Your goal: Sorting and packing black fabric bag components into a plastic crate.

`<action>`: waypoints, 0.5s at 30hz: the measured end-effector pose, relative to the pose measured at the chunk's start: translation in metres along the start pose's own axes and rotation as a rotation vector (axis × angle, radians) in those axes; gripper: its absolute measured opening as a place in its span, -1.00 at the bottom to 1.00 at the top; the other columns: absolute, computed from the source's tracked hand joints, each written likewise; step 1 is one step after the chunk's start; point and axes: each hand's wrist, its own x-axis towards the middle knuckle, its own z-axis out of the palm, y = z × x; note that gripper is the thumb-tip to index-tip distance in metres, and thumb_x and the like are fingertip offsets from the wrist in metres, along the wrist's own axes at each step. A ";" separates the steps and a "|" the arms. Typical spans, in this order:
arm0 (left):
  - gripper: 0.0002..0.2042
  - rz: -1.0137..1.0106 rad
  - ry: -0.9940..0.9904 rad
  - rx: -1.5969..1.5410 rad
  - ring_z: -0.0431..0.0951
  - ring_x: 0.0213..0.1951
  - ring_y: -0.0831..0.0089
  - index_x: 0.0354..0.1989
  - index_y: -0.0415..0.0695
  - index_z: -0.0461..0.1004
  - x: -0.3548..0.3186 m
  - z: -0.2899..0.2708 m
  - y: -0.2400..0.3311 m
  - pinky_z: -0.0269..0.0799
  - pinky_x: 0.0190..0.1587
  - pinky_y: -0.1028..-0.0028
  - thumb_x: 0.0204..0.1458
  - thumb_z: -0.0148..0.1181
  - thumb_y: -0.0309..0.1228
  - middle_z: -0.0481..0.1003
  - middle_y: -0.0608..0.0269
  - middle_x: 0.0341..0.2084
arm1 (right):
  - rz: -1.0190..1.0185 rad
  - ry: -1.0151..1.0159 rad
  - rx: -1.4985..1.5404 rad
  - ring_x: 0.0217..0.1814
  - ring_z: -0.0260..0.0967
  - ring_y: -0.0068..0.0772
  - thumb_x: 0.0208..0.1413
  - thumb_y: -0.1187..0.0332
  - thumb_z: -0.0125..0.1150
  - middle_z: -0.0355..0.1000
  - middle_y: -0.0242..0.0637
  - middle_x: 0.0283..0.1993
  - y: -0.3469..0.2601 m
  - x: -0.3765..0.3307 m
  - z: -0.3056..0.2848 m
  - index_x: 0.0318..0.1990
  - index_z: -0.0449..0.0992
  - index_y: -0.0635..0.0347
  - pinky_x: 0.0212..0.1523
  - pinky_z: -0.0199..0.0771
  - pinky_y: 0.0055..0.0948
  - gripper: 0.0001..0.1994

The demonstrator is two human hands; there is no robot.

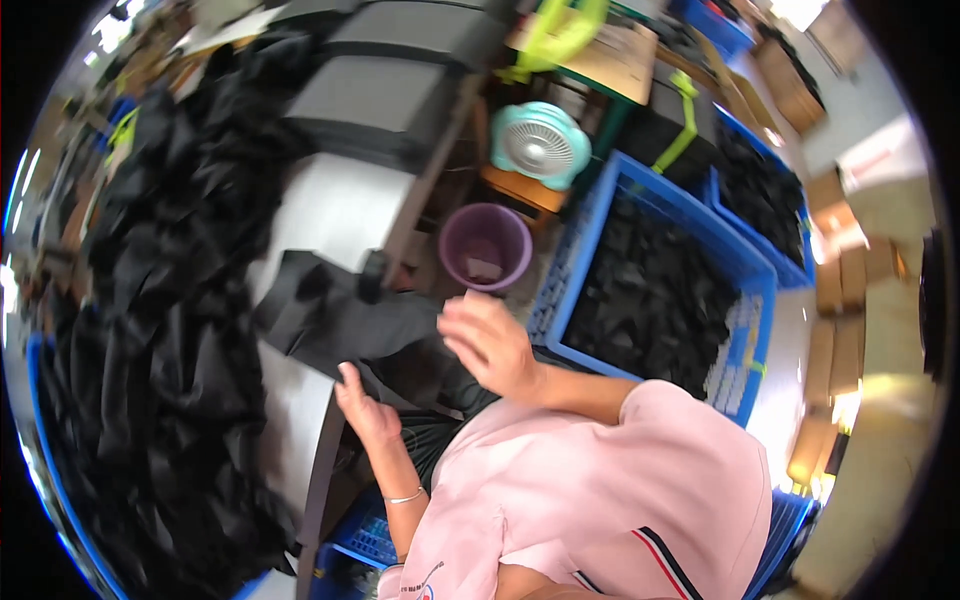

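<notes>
A flat piece of black fabric [335, 318] lies across the edge of the white table, its right part hanging over toward my lap. My left hand [368, 412] is at the fabric's lower edge, fingers stretched out; I cannot tell whether it touches the cloth. To the right, my right hand [492, 347] is raised above my lap near the fabric's right end. Its fingers are extended, slightly blurred, with nothing visible in them. A small dark object [373, 276], too blurred to name, stands at the fabric's upper edge.
A large heap of black fabric [170, 350] covers the left side. Dark grey padded stacks [365, 95] stand at the table's far end. Beyond my hands are a purple bucket [485, 222] and a turquoise fan [540, 145]. A blue crate [690, 215] of black pieces stands at right.
</notes>
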 end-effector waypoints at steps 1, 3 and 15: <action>-0.57 0.058 -0.021 -0.013 0.52 0.02 0.39 0.16 -0.29 0.36 -0.002 0.002 -0.002 0.41 0.13 0.38 0.30 0.11 -0.20 0.50 0.18 0.03 | 0.125 -0.002 -0.060 0.09 0.43 0.01 -0.01 0.40 0.42 0.47 -0.12 0.03 0.003 0.010 -0.014 0.01 0.53 0.25 0.13 0.46 -0.21 -0.61; -0.57 -0.021 -0.131 0.025 0.52 0.04 0.37 0.21 -0.29 0.33 -0.015 0.026 0.001 0.40 0.15 0.40 0.31 0.10 -0.24 0.49 0.15 0.07 | 0.362 0.000 -0.008 0.03 0.46 -0.10 0.07 0.30 0.40 0.47 -0.14 0.03 0.023 0.007 -0.022 0.06 0.48 0.31 0.12 0.45 -0.31 -0.56; -0.44 -0.512 -0.561 0.130 0.43 0.20 0.26 0.31 -0.28 0.27 -0.047 0.093 -0.066 0.34 0.23 0.32 0.31 0.05 -0.09 0.35 0.08 0.27 | 1.533 0.150 1.258 -0.07 0.55 -0.32 -0.10 0.34 0.57 0.58 -0.24 -0.06 0.099 -0.092 -0.096 0.03 0.54 0.29 -0.03 0.59 -0.24 -0.49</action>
